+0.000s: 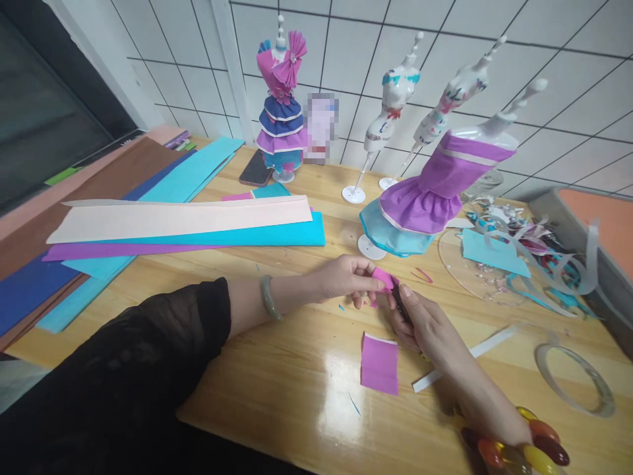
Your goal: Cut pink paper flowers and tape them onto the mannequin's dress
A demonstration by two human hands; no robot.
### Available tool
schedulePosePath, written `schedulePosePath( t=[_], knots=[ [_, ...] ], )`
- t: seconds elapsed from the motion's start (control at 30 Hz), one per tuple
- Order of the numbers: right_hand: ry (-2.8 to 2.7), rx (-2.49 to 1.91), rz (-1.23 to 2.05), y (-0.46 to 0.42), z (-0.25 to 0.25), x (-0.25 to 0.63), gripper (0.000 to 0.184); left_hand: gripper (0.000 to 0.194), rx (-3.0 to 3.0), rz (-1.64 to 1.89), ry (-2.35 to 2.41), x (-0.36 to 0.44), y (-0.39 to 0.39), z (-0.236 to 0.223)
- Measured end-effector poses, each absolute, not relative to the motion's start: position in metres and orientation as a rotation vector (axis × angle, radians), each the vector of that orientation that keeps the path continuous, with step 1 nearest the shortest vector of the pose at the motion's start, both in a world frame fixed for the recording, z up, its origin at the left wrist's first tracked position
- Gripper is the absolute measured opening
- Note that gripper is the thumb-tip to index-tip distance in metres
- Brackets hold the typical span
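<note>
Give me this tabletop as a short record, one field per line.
Left grip: pinching a pink piece
Right grip: holding a dark tool, likely scissors, at the pink piece
Front: purple patch, white strip
Left: long folded sheets
Right: clear ring, probably tape; grey bin
Standing: two dressed mannequins, two white mannequins with coloured patches

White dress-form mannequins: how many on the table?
4: mannequin in a pink, navy, purple and teal dress, back left; two mannequins without dresses, right of it; mannequin in a purple and light-blue dress, front right. None seems hidden.
</note>
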State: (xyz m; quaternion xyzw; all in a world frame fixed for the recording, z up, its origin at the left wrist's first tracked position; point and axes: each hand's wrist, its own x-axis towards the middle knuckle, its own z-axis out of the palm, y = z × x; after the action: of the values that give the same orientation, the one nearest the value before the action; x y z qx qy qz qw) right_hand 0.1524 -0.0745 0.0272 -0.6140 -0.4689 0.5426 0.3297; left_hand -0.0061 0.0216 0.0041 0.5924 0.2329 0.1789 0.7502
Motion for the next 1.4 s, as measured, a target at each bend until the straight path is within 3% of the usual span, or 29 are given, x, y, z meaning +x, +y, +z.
schedulePosePath(
  t=[0.63, 0.93, 1.4],
  knots=[
    [-1.257, -1.604, 1.398, -0.0743, 0.0255, 0.1536, 0.043, 0.04, 1.323, 0.351, 0.54, -0.005, 0.0235, 0.0],
    [-1.247, -1.577, 1.433, -0.0748, 0.0237, 0.154, 0.042, 0.029, 1.304, 0.351, 0.495, -0.0066, 0.0226, 0.0036],
    [-1.334, -1.64, 1.377, -0.076, 0.0308, 0.152, 0.041, 0.029, 1.337, 0.308, 0.482, -0.0064, 0.0245, 0.0018]
  ],
)
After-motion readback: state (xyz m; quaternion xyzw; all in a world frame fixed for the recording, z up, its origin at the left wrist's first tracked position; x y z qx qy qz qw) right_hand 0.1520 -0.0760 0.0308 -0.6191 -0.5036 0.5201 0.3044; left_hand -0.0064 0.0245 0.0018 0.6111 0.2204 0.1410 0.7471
